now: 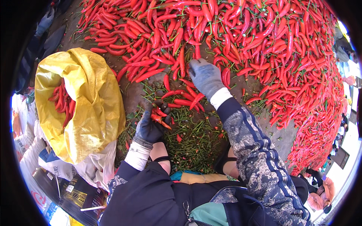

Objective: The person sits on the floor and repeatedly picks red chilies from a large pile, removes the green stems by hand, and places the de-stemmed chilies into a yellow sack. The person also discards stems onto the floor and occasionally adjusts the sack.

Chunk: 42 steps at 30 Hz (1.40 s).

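Note:
My left hand [148, 127], in a dark-coated knit work glove, is palm up with its fingers curled around a few red chili peppers [160, 120]. My right hand [206, 75], in a grey glove, reaches out at the near edge of the large pile of red chilies [268, 48]. Its fingertips point down beside an upright-lying chili [197, 52]; whether they grip it is hidden by the hand. Between the two hands lies a small group of loose chilies [185, 101]. Cut green stems [195, 138] cover the ground between my feet.
An open yellow woven sack [96, 93] stands at my left with red chilies [63, 101] inside. Below it lie white plastic bags [97, 172] and a black printed package [76, 195]. Another person's gloved hand [46, 22] shows at upper left. More people sit at far right.

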Tool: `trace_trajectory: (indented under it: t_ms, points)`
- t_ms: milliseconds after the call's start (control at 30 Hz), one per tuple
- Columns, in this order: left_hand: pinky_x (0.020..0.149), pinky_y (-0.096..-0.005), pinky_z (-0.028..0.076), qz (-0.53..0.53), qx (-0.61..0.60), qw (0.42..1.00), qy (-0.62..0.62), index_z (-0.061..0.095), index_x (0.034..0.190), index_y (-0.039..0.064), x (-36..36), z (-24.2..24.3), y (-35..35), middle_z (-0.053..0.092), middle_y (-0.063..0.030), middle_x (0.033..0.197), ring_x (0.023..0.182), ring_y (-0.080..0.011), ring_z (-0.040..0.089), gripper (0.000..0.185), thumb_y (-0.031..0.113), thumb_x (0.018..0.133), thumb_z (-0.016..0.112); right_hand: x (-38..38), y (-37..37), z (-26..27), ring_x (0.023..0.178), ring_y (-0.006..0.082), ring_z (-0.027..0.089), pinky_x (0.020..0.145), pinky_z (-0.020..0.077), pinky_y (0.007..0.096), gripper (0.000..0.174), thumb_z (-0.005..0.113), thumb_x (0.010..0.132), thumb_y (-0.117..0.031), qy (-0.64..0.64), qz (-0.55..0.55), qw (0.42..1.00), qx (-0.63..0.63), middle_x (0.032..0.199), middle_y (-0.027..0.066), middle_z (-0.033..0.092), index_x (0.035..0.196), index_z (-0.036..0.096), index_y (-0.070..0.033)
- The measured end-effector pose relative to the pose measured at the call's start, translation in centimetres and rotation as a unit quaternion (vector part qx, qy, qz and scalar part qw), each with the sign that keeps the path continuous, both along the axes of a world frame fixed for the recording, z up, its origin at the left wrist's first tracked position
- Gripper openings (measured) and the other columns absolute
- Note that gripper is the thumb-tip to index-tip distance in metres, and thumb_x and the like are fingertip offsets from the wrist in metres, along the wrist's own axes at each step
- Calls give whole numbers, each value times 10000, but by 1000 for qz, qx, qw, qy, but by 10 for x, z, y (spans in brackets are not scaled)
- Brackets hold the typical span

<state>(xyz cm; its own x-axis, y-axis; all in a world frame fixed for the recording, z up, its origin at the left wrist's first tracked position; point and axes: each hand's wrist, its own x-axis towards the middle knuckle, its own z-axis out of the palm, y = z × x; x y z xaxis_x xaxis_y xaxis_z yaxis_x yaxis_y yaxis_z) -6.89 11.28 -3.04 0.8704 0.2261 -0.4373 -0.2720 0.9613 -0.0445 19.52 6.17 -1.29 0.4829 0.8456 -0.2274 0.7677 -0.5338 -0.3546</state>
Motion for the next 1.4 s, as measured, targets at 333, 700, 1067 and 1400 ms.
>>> trace_trajectory:
  t_ms: [333,700,1067,1400]
  points:
    - [947,-450,457,-45,10,998,32,457,1276,84,14,3,-9,525,-87,1214,1147,-255,515,445,374,944,510,-94,-48,62,859,276,619,727,509,383,256,645,806,-273,213,99,958,166,927,103,623,990,617,-97]
    - [820,-373,500,-58,46,997,26,443,1294,62,13,2,-8,535,-75,1160,1024,-211,538,413,312,968,485,18,-62,-7,967,334,594,805,489,427,334,610,816,-236,42,54,996,-54,1092,157,581,1106,526,-94]
    - [862,-378,500,-84,62,993,59,443,1307,53,16,0,-12,544,-94,1204,1067,-235,556,424,301,966,489,-1,-57,-5,990,359,583,830,474,440,451,596,805,-212,78,42,993,-80,1094,175,591,1224,476,-95]
    - [846,-370,482,-88,104,987,81,458,1302,76,22,10,-16,547,-81,1220,1039,-212,555,402,291,964,494,20,-69,13,964,315,612,811,492,425,487,683,755,-223,100,-29,994,-27,1023,165,622,1181,498,-77]
